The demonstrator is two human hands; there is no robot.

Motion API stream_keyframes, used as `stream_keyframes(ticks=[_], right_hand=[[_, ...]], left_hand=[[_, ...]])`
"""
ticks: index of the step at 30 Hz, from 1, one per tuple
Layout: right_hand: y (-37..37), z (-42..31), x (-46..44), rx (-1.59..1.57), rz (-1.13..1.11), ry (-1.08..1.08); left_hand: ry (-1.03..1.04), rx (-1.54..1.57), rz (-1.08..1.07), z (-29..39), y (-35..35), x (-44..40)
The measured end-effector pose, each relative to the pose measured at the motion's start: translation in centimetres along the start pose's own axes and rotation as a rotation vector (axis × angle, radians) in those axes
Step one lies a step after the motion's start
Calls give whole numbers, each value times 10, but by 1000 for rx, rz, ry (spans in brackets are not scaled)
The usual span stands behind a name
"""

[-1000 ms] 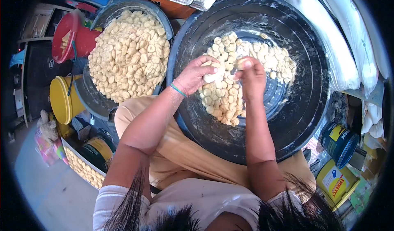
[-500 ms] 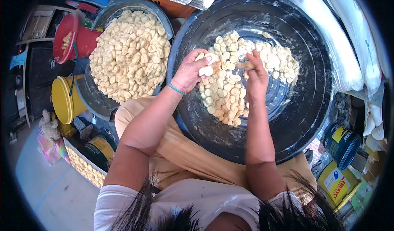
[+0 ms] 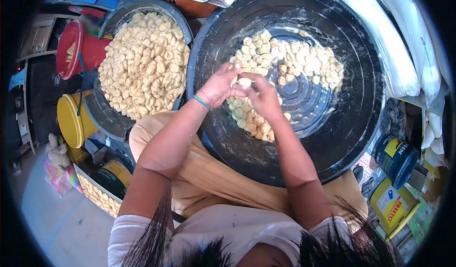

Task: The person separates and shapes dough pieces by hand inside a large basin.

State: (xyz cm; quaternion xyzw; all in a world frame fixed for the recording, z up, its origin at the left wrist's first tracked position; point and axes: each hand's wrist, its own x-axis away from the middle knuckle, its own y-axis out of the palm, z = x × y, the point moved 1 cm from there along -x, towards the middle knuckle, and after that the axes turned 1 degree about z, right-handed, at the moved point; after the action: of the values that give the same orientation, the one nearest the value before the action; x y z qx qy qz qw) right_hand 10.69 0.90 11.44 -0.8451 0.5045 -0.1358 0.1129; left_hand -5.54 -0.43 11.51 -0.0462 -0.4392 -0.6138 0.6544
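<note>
My left hand (image 3: 220,84) is closed around a few pale, round, flattened pieces that look dusted with flour. One whitish piece (image 3: 244,82) shows between its fingers and those of my right hand. My right hand (image 3: 264,96) meets the left one over the basin, its fingers bent and smeared by motion, so its grip is unclear. Under both hands, a wide black basin (image 3: 342,124) holds loose pale round pieces (image 3: 311,58), some in a patch at the far side. More pieces (image 3: 259,127), several of them browner, lie below my hands.
Left of the basin, a dark tub holds a large heap of similar pieces (image 3: 145,63). A red bucket (image 3: 69,48) and a yellow bucket (image 3: 71,120) stand farther left. White sacks (image 3: 380,39) line the right side, above a dark blue can (image 3: 396,158) and a yellow container (image 3: 394,210).
My right hand has moved left from over the pieces to my left hand. The loose pieces near the basin's middle have shifted, baring more of its floor. The view has moved slightly.
</note>
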Motion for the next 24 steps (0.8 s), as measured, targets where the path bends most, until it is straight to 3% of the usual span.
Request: stream_keyframes(ticks=[2, 3, 4, 5, 6, 7, 8, 10, 11, 14, 17, 19, 21, 24], right_hand=[[-16, 39, -5, -41, 180, 186], [-23, 102, -10, -195, 178, 361], [-45, 89, -8, 85, 93, 443], [-51, 148, -9, 184, 158, 399], [-49, 191, -5, 166, 134, 488], [-46, 224, -3, 148, 112, 572], [-45, 238, -7, 130, 91, 650], [5, 198, 11, 821, 220, 296], [16, 204, 8, 603, 72, 300], [15, 160, -4, -503, -250, 559], [-17, 121, -36, -298, -291, 619], [-38, 173, -85, -63, -2, 431], [-55, 161, -130, -137, 218, 258], [-18, 198, -185, 807, -9, 387]], left_hand=[[-29, -215, -16, -6, -8, -3], [-7, -236, 34, -10, -15, -7], [103, -371, 36, -12, -21, -13], [211, -504, 37, -14, -26, -18], [317, -636, 36, -16, -29, -20], [65, -775, 84, 2, -15, -9], [219, -883, 94, 0, -16, -12], [531, -1091, 112, -14, -23, -21], [502, -1204, 136, -19, -29, -23], [384, -1326, 35, -26, -40, -26], [243, -1408, -129, -16, -29, -9], [195, -1469, -193, -24, -32, -8], [190, -1505, -205, -20, -29, -5], [207, -1499, -194, -12, -30, -6]])
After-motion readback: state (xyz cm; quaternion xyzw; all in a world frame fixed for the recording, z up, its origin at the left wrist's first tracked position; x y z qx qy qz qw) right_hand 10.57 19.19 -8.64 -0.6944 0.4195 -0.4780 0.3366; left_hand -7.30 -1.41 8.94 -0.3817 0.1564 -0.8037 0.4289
